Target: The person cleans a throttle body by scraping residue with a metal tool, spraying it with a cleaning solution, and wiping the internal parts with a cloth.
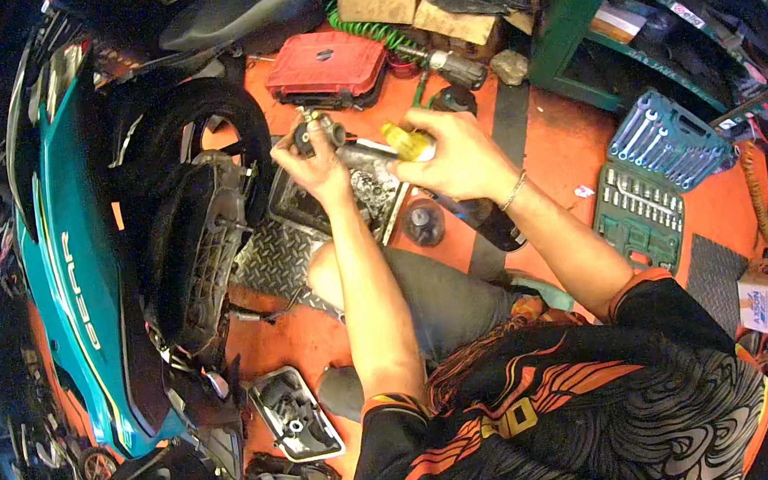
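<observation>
My left hand [318, 164] holds up a small metal carburetor-like part [325, 132], its round opening facing right. Close by on the right, my right hand [456, 152] grips a small bottle with a yellow top [408, 141], tilted towards the part. Beneath both hands lies a rectangular metal tray [306, 210] with wet, foamy-looking dark residue. Just right of the tray stands a clear plastic bottle [423, 223], seen from above, and a dark bottle or can [500, 227] lies beside it.
At left are a teal scooter [70, 284], its wheel [252, 111] and engine casing [219, 219]. A red case [330, 63] and an impact gun [455, 68] lie ahead. An open socket set [644, 203] is at right. A parts tray [330, 432] sits lower left, near a green cabinet's opposite side.
</observation>
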